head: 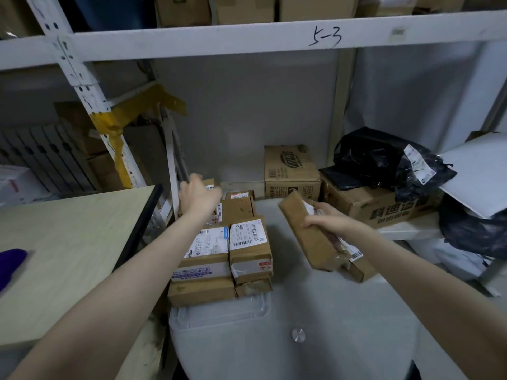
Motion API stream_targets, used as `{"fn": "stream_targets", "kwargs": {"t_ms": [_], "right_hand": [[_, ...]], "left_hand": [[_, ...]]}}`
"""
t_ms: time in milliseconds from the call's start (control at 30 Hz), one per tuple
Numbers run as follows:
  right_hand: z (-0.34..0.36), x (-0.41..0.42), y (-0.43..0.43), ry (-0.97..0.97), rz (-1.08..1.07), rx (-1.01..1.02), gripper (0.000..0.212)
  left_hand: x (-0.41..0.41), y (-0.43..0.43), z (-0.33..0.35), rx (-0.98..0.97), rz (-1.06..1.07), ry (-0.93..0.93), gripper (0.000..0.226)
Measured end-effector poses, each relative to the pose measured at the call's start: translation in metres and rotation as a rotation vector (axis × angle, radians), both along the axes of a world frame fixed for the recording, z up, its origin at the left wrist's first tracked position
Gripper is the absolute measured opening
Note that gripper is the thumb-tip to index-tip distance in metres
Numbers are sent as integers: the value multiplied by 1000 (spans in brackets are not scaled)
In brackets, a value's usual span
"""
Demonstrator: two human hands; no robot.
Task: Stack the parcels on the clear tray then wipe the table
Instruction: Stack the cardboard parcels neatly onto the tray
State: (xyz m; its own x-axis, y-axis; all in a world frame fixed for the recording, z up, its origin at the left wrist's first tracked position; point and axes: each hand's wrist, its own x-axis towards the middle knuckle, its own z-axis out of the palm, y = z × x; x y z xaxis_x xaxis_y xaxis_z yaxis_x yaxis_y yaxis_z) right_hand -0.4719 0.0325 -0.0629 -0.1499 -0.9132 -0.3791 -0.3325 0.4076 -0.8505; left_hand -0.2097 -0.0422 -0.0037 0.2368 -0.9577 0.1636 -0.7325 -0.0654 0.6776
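Note:
Several brown cardboard parcels with white labels are stacked on the clear tray, which sits at the left of a round white table. My left hand reaches over the far end of the stack and rests on a small parcel at the back; its fingers are hidden behind the hand. My right hand grips a long flat brown parcel, tilted in the air to the right of the stack. Another brown parcel lies on the table just under it.
A wooden desk with a purple cloth at its left edge stands to the left. Behind are white shelf posts, larger cardboard boxes, black bags and a white padded envelope. A white shelf beam runs overhead.

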Motion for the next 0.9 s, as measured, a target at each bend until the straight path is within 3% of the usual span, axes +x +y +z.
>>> {"fn": "stream_targets", "kwargs": {"t_ms": [167,367,500,633,900], "right_hand": [[28,1,22,-464,-86,-20,31],[30,9,36,-791,-207,-109,44],[29,17,44,-961,-196,-207,38],[29,28,51,-1120,-145,-257,41],[40,43,64,-1215,-51,-228,58]], "left_hand": [[-23,11,6,59,-232,268,44],[-41,33,13,294,-443,536,44],[-42,43,11,541,-570,749,76],[-42,49,9,599,-656,869,47],[-34,54,15,562,-596,955,33]]}}
